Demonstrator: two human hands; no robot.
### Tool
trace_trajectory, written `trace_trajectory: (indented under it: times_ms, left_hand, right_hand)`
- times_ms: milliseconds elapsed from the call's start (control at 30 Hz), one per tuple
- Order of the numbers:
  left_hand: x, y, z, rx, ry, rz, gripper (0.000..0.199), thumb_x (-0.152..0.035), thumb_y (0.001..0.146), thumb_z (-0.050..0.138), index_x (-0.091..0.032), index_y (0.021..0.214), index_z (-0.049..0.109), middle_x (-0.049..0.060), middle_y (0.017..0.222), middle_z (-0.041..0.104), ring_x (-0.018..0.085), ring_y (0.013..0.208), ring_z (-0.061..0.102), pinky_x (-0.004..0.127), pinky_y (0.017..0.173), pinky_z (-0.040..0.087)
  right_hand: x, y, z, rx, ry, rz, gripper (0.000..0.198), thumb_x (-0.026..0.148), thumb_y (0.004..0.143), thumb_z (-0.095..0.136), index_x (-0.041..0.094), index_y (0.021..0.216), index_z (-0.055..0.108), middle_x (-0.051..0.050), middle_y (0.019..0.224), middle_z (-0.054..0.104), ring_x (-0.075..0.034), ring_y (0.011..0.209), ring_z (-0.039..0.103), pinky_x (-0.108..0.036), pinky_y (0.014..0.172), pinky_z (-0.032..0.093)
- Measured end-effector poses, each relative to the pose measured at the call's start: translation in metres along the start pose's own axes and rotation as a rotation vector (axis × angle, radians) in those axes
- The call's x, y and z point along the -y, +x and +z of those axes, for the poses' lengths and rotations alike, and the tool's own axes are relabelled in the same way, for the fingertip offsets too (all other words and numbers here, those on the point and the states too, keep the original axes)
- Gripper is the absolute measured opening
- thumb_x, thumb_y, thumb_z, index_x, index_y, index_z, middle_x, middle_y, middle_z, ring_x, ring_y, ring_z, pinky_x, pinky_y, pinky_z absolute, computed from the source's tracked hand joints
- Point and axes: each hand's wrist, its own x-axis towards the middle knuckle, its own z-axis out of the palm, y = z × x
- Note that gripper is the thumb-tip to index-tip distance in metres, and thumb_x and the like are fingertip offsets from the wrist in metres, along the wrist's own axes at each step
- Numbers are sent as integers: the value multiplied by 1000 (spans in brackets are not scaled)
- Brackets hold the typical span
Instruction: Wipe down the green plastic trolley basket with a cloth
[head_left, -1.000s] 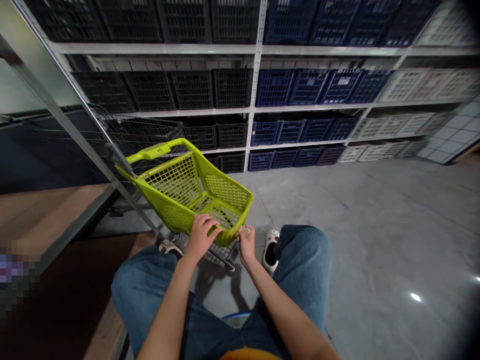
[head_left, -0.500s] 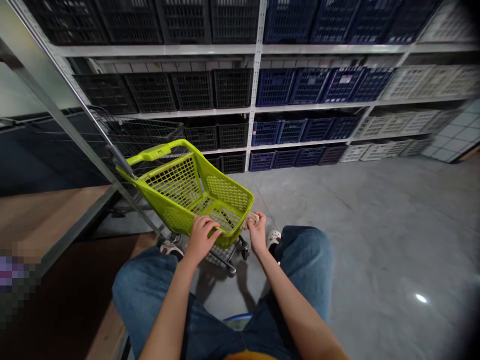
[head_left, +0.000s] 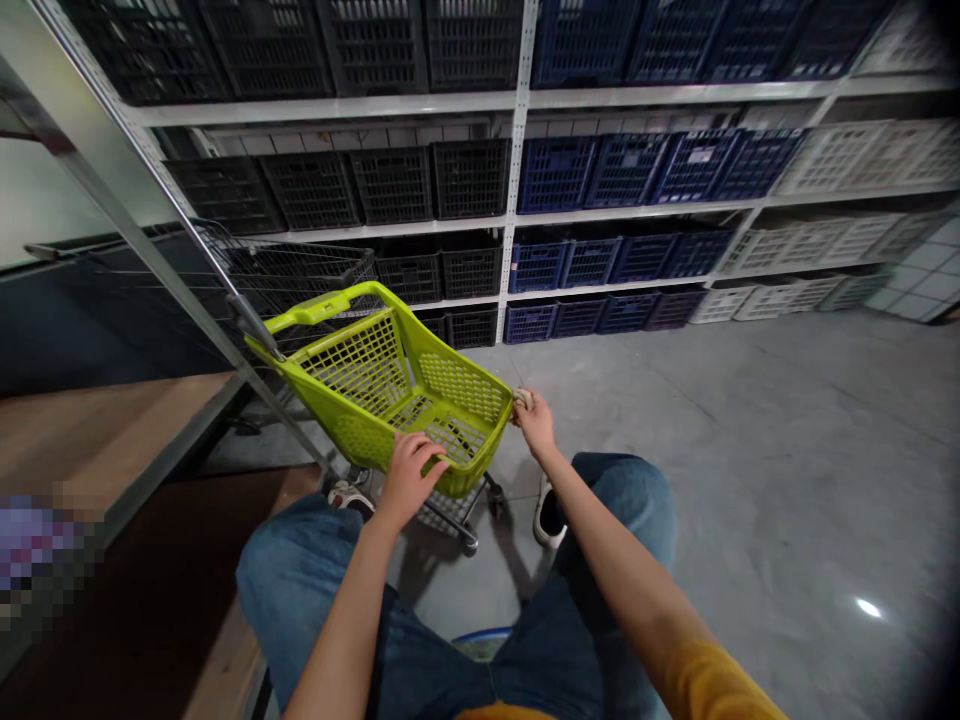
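Observation:
Between my knees stands a lime-green plastic shopping cart with a mesh basket and dark wheels. My left hand rests on the near rim of the basket, its fingers bent over the edge. At the basket's right front corner, my right hand closes round a crumpled beige cloth and holds it against the outer side. Part of the cloth is hidden by the fingers and the cart wall. Nothing lies inside the basket.
Behind the cart, white shelving carries black crates, blue crates and white crates. A metal wire cart stands at the back left. A wooden shelf with metal posts is close on my left. Grey floor spreads to the right.
My right hand has moved with the cloth up and away along the cart's right front corner. My left hand stays on the near rim. The view has shifted slightly.

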Motion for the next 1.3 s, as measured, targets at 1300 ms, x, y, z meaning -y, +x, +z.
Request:
trace_trajectory:
  times_ms: [1300]
  left_hand:
    - [52,93,-45,211,385,66,17,-41,88,59,-30,93,70,1,94,75,24,89,64,36,79,38]
  right_hand:
    - [13,-50,-39,208,-535,-565,34,16,85,41,18,118,47,-12,109,55,-25,105,53,-44,94,47]
